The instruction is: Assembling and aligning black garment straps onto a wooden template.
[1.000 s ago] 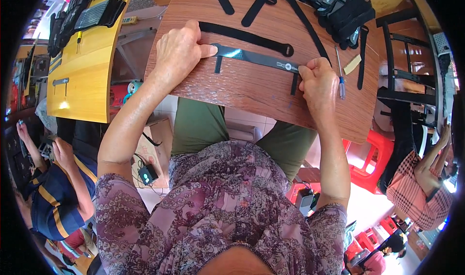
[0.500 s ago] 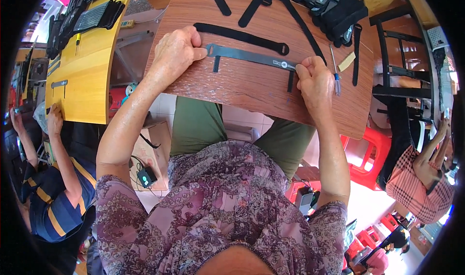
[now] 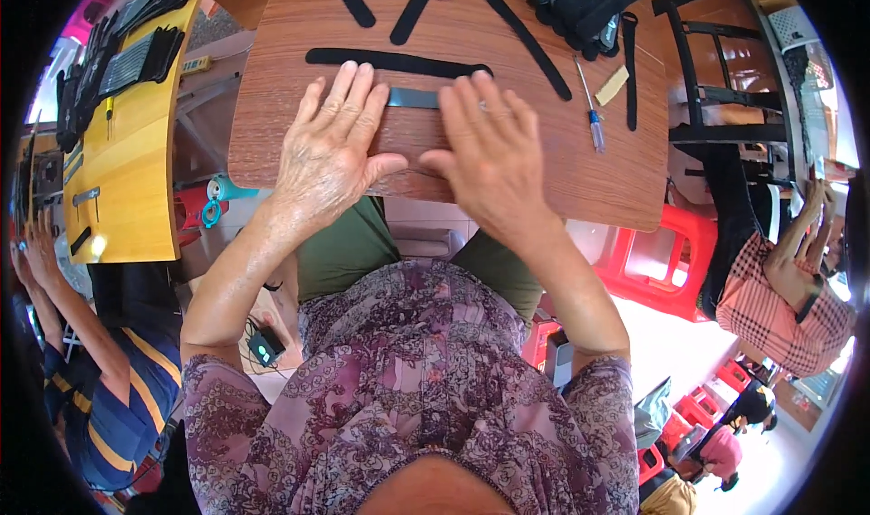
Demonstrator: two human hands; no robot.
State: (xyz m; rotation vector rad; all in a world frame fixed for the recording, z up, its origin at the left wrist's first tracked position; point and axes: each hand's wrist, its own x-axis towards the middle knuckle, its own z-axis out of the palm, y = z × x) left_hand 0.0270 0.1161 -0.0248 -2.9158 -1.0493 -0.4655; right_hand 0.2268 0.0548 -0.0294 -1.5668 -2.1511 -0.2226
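Apparently pressing glossy strip (image 3: 414,98) flat with outspread, empty left hand (image 3: 328,150) and right hand (image 3: 497,157), next perhaps needing black strap (image 3: 403,61) at twelve o'clock.

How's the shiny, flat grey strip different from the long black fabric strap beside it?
The shiny, flat grey strip looks glossy; the long black fabric strap looks dull. Only part of the strip shows, between the left hand and right hand; most of the strap is uncovered. Both lie on the brown wooden table.
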